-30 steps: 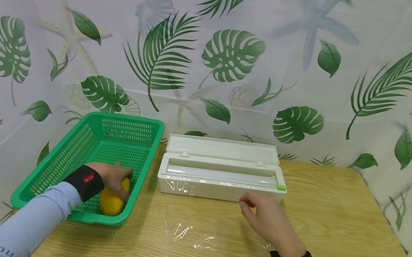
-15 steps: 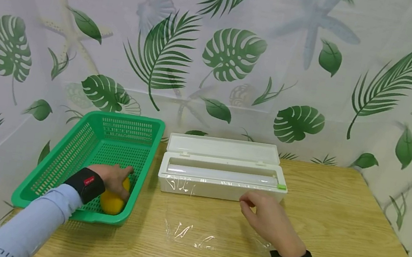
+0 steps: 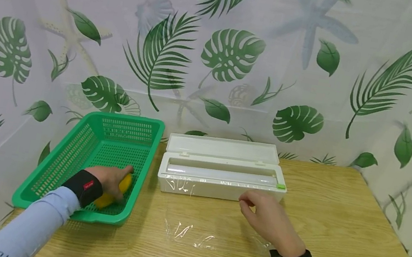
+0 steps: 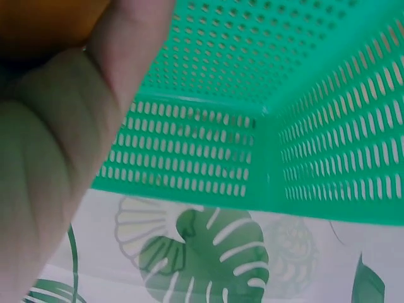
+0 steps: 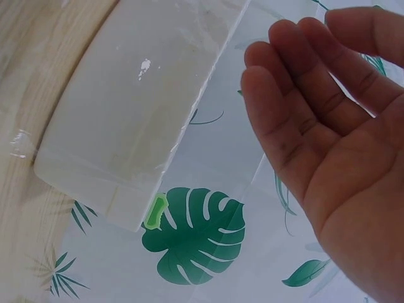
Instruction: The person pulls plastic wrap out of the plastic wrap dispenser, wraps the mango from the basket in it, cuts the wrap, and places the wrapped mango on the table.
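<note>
My left hand (image 3: 107,178) reaches down into a green plastic basket (image 3: 155,152) and grips a smooth yellow-orange fruit (image 3: 103,202) near its front right corner. The hand covers much of the fruit; an orange patch of the fruit (image 4: 44,25) shows behind the palm in the left wrist view. My right hand (image 3: 268,221) hovers by the front right corner of a white cling film box (image 3: 216,191), fingers loosely bent and nothing held. In the right wrist view its palm (image 5: 353,164) faces the camera, apart from the box. Clear film (image 3: 188,232) spreads from the box over the table.
The box lid (image 3: 223,149) stands raised at the back, with the film roll (image 3: 218,174) inside. A light green slider (image 3: 281,186) sits at the box's right end. The wooden table (image 3: 353,226) ends at a leaf-patterned curtain (image 3: 263,79).
The left hand has shifted a little to the left within the basket, and the fruit has moved and turned with it. The right hand, box and film have stayed put.
</note>
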`<state>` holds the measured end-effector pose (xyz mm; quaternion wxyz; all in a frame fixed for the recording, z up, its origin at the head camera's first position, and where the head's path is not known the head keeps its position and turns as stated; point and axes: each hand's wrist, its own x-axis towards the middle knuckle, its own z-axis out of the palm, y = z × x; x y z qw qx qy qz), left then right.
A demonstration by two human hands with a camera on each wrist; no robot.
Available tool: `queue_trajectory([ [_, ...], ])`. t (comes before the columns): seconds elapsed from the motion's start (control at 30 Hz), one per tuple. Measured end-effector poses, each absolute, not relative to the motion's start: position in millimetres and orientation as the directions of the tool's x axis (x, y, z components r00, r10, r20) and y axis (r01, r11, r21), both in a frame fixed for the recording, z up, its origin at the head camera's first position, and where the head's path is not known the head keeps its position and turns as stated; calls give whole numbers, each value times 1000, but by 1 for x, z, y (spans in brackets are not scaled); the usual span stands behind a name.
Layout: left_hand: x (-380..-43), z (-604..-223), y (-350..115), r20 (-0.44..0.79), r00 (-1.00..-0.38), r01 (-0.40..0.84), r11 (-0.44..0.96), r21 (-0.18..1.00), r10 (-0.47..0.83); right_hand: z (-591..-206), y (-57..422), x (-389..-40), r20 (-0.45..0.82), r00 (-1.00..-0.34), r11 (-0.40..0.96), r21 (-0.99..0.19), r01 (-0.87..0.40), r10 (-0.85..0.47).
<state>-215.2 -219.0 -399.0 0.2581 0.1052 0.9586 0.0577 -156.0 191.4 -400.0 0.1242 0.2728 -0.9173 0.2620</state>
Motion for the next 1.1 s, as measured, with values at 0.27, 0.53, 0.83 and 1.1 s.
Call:
queue_trajectory([
  [0.27, -222, -383, -231, -401, -866, 204, 944, 259, 297, -399, 191, -156, 375, -818, 711, -413, -569, -436],
  [0.53, -216, -339, -236, -165, -930, 283, 925, 254, 330, -399, 191, -156, 385, -809, 708, -403, -580, -444],
  [0.83, -192, -294, -241, 12, -950, 293, 880, 374, 311, -399, 190, -156, 383, -812, 711, -403, -576, -441],
  [1.1, -171, -285, -236, 173, -942, 335, 841, 426, 288, -399, 190, -156, 376, -815, 713, -404, -573, -442],
])
